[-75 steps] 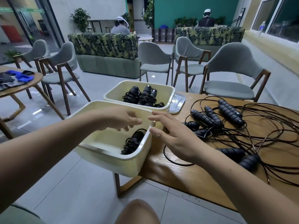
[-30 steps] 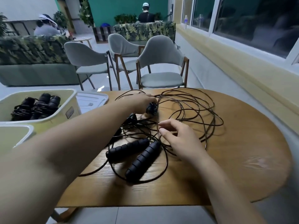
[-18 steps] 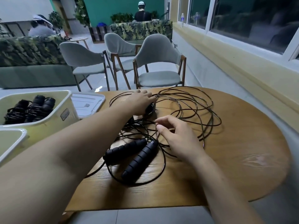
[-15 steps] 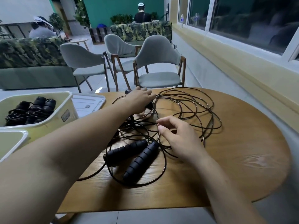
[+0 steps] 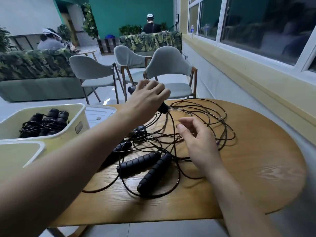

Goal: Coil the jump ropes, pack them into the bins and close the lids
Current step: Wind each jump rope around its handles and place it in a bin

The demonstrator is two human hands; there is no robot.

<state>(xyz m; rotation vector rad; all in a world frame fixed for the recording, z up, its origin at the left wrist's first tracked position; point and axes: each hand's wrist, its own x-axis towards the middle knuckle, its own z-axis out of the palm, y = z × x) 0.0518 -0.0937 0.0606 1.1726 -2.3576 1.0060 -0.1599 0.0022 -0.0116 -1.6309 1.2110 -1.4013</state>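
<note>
The left hand (image 5: pixel 147 98) is gripping a black rope handle (image 5: pixel 162 108), holding it above the round wooden table (image 5: pixel 256 177). The right hand (image 5: pixel 199 141) is hanging loose over the tangled black ropes (image 5: pixel 213 117), holding nothing. Two more handles (image 5: pixel 140 163) are lying just below both hands. Two pale bins (image 5: pixel 82 120) are sitting left of the left arm. Grey chairs (image 5: pixel 171 65) are standing behind the left hand, and windows (image 5: pixel 256 23) are running past the right hand.

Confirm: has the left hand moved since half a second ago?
Yes, upward. The left hand, gripping a rope handle, sat at the far edge of the table; now it overlaps the chair seat behind.
</note>
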